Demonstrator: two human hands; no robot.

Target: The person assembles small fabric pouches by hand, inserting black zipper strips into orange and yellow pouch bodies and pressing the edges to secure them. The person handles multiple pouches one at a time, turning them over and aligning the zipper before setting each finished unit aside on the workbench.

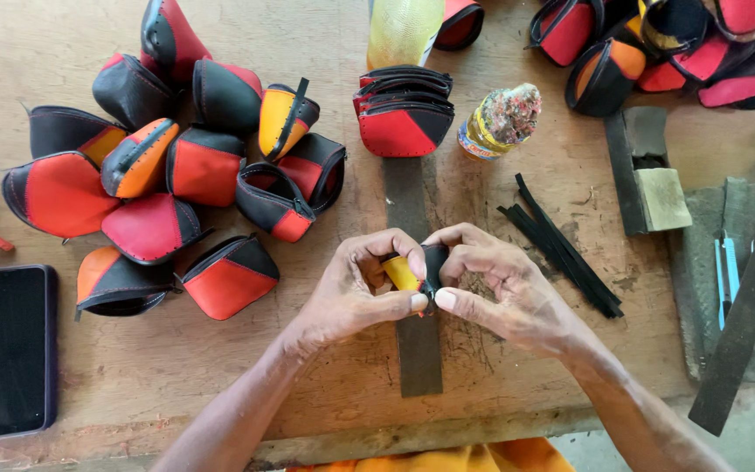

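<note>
Both hands, left hand and right hand, pinch a yellow-and-black pouch over the tabletop. Finished pouches lie at ten o'clock.

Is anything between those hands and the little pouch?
Nothing visible: the left hand and the right hand both pinch the yellow and black pouch directly, above the dark strip on the table.

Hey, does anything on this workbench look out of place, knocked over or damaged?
Mostly no. One small bottle lies on its side beside the neat stack of pouches, its top crusted with dried residue. The wooden table is scuffed. Both hands, left hand and right hand, hold a yellow and black piece.
</note>
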